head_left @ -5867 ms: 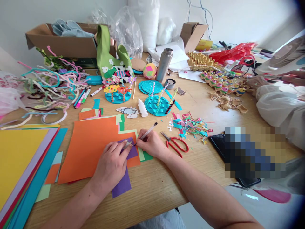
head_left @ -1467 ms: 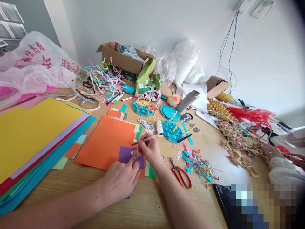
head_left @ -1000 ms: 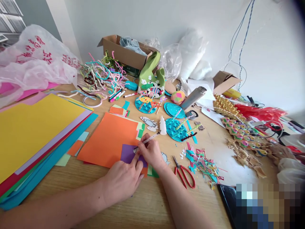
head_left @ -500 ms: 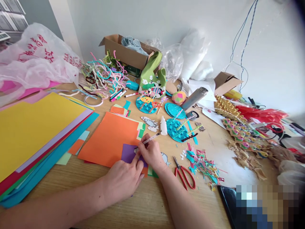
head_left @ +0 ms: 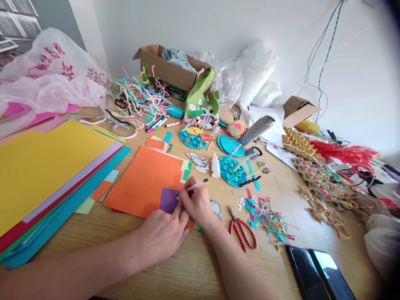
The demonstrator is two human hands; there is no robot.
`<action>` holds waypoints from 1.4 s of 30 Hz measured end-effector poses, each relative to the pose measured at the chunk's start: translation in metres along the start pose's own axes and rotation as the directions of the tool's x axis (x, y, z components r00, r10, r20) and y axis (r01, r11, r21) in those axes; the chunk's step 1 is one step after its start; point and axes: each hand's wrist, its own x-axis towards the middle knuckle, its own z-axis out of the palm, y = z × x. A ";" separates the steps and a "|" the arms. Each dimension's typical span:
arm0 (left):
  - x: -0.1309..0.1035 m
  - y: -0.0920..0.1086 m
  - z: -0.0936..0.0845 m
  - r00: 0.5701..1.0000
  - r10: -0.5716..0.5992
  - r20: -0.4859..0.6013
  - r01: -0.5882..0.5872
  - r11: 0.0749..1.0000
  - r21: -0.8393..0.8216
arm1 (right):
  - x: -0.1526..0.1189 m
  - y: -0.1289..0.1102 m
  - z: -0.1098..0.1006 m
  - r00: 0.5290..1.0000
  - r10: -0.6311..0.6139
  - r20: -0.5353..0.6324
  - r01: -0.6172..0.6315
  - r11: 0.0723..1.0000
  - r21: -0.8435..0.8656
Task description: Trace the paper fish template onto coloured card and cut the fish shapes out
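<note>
My right hand (head_left: 196, 203) is closed around a slim white pencil (head_left: 198, 183), its dark-capped end pointing up and right. The tip is down by a small fish cutout (head_left: 178, 198), mostly hidden by my fingers, on a piece of purple paper (head_left: 167, 200). My left hand (head_left: 164, 231) lies over the purple paper, with outstretched fingers pressing beside the pencil tip. Beneath is a large orange sheet (head_left: 143, 179). A grey fish cutout (head_left: 216, 208) lies just right of my right hand, and more fish cutouts (head_left: 197, 161) are beyond it.
Red-handled scissors (head_left: 240, 229) lie right of my forearm, near colourful paper scraps (head_left: 268, 218). A white glue bottle (head_left: 215, 165) stands by blue paper discs (head_left: 233, 171). Stacked coloured sheets (head_left: 53, 166) fill the left. Two phones (head_left: 308, 271) lie front right. A metal flask (head_left: 258, 129) leans further back.
The pencil's upper end has dipped slightly down and left as my right hand moves a little. My left hand stays pressed in place. The view has shifted slightly.
</note>
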 end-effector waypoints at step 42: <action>0.001 -0.001 0.000 1.000 0.025 0.010 -0.025 1.000 -0.004 | -0.003 -0.001 0.001 1.000 -0.024 0.006 0.024 1.000 -0.006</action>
